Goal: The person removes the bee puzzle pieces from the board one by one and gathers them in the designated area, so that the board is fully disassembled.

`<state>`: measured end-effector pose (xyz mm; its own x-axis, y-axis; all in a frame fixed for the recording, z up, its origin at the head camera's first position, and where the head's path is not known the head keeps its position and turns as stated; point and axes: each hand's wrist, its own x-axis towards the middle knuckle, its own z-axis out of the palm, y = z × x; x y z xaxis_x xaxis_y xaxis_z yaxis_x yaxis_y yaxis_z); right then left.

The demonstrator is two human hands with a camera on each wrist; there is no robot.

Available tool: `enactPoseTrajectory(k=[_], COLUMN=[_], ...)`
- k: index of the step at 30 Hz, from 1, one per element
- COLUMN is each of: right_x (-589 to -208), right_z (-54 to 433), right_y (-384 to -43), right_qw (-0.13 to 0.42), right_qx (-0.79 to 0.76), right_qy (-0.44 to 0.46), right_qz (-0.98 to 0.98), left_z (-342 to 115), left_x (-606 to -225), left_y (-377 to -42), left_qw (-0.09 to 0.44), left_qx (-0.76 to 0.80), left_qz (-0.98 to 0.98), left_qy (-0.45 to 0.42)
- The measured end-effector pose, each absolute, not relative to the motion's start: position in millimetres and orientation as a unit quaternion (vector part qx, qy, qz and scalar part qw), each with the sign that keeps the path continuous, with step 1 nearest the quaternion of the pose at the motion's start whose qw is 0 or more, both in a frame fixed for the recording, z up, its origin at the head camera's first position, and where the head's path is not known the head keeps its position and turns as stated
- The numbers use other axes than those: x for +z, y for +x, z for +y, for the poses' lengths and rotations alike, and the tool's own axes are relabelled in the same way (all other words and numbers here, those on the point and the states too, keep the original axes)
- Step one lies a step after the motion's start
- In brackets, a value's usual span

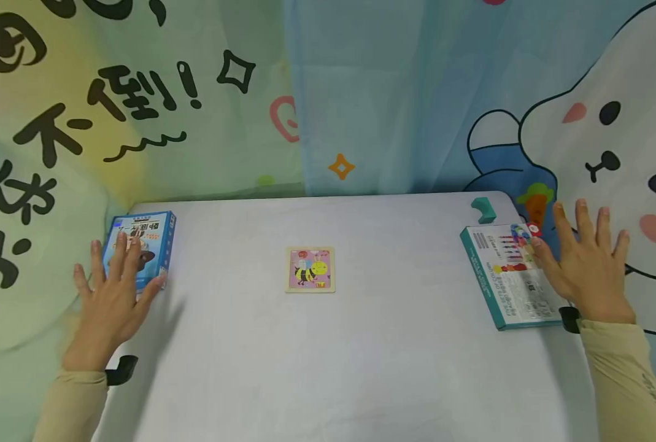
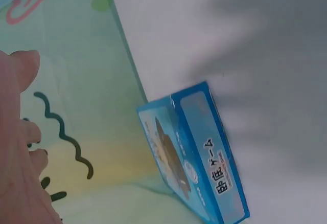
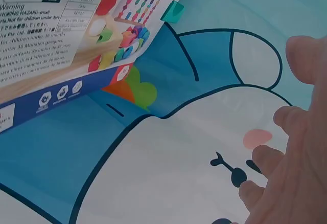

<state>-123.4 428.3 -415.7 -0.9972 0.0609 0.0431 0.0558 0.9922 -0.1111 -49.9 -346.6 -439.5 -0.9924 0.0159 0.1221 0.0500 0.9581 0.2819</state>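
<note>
At the left of the head view, my left hand [image 1: 109,304] is spread, its fingers overlapping a blue game box [image 1: 155,239]. The left wrist view has this box [image 2: 212,147] apart from the fingers, which hold nothing. On the right, my right hand [image 1: 590,270] has its fingers spread, with the thumb over the edge of a white and teal box [image 1: 510,288] in the head view. The right wrist view shows that box [image 3: 41,45] away from the fingertips. A small square bee picture board [image 1: 310,270] lies mid-table between the hands.
A teal curved piece [image 1: 483,210] lies behind the right box, near the table's back corner. The white table [image 1: 328,368] ends at a printed curtain [image 1: 361,92], which hangs behind it and down both sides.
</note>
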Motion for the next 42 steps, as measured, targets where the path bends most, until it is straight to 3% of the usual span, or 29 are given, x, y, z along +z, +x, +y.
enactPoseTrajectory(k=[7,15,24,30,36,42], right_x=[-419,-432,-460,-478,-492,-497], right_z=[418,383,328,265,197,158], right_y=[-131,-148,-169,-184,-201,-220], right_qw=[0.017,0.006,0.02,0.014,-0.046,-0.104], right_qx=[0.065,0.075,0.117,0.146,0.213,0.273], right_qy=[-0.025,0.025,0.098,0.183,0.274,0.3], right_qz=[-0.997,-0.997,-0.988,-0.972,-0.937,-0.908], left_z=[-328,-276,-223,-169,-129,-110], left_x=[-446,-469,-499,-510,-518,-523], left_y=[-64,-80,-98,-96,-93,-97], left_qw=[0.069,0.044,-0.009,-0.025,-0.027,-0.034], left_qx=[-0.152,-0.15,-0.098,-0.14,-0.175,-0.172], left_qz=[-0.985,-0.982,-0.978,-0.962,-0.95,-0.953], left_qy=[-0.047,-0.104,-0.182,-0.233,-0.258,-0.247])
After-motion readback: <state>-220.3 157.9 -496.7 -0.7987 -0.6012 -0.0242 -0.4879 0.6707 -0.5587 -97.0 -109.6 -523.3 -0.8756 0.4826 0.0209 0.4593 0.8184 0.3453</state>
